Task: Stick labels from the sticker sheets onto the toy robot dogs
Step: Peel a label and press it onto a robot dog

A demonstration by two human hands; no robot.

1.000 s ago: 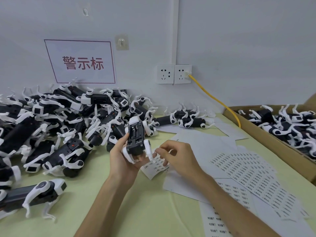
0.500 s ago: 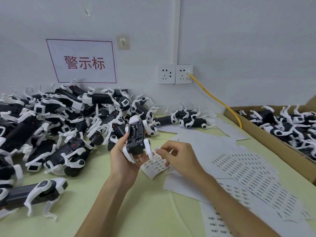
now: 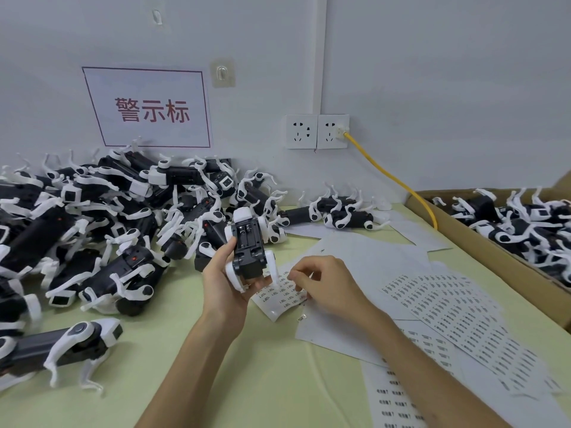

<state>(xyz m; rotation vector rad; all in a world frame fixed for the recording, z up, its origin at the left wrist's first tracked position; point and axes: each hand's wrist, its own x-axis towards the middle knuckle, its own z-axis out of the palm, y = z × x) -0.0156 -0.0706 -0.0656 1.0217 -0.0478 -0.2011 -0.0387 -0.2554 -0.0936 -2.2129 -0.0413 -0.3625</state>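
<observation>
Toy robot dog (image 3: 248,251) of glossy black plastic with white head block and white bent legs, one only, gripped belly-up in left hand (image 3: 224,282), thumb on one flank and fingers curled round the other, just above pale green tabletop (image 3: 262,381) near its middle. Blocky body, recessed compartment in the upturned underside. Right hand (image 3: 321,282) just beside it, fingers curled, thumb and forefinger pinching at small curled white sticker sheet (image 3: 279,299) printed with rows of tiny black labels; not possible to tell whether a label is lifted. Several flat white label sheets (image 3: 463,322) overlapping on the table to the right, some printed in dense rows, some blank. Tangled heap of matching black-and-white dogs (image 3: 108,217) against the wall at left, too many to count; one more standing alone (image 3: 61,344) at the left front edge. Single brown cardboard box (image 3: 482,242) at far right, filled with further dogs (image 3: 525,223). On the grey wall: one white paper sign (image 3: 148,108) with red border and red characters, one clear adhesive hook (image 3: 222,72), two white square sockets (image 3: 316,131), one yellow cable (image 3: 392,177) plugged into the right-hand socket.
</observation>
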